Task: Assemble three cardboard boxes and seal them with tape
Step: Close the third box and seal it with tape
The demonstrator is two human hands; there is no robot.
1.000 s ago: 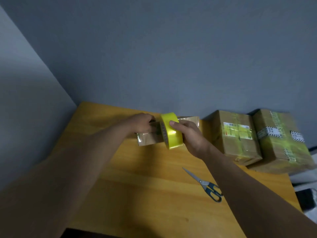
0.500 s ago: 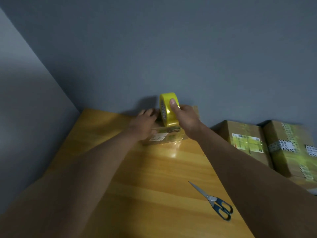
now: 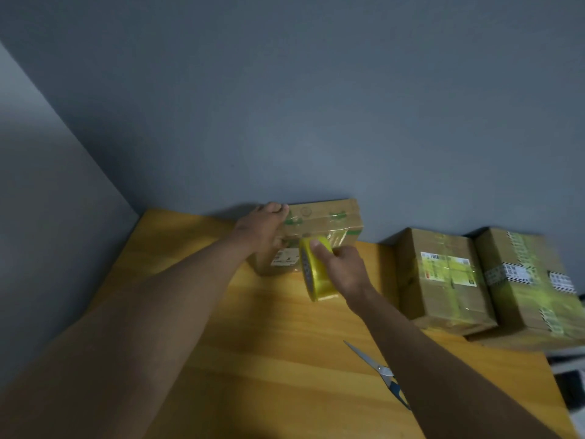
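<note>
A small cardboard box [image 3: 326, 220] stands at the back of the wooden table [image 3: 253, 359], close to the wall. My left hand [image 3: 262, 226] grips its upper left corner, fingers curled over the top edge. My right hand [image 3: 343, 267] grips a yellow tape roll [image 3: 316, 270] held on edge just in front of the box's near face, thumb on the roll's outer band. Shiny tape runs over the box top and down its front.
Two taped cardboard boxes [image 3: 443, 277] [image 3: 531, 283] lie side by side at the right, along the wall. Scissors [image 3: 380, 372] with blue handles lie on the table under my right forearm. Walls close off the left and the back.
The tape roll came down from above the box to its front face, drawn toward me. The box now stands taller, its top face in view, and my left hand shifted onto its top corner.
</note>
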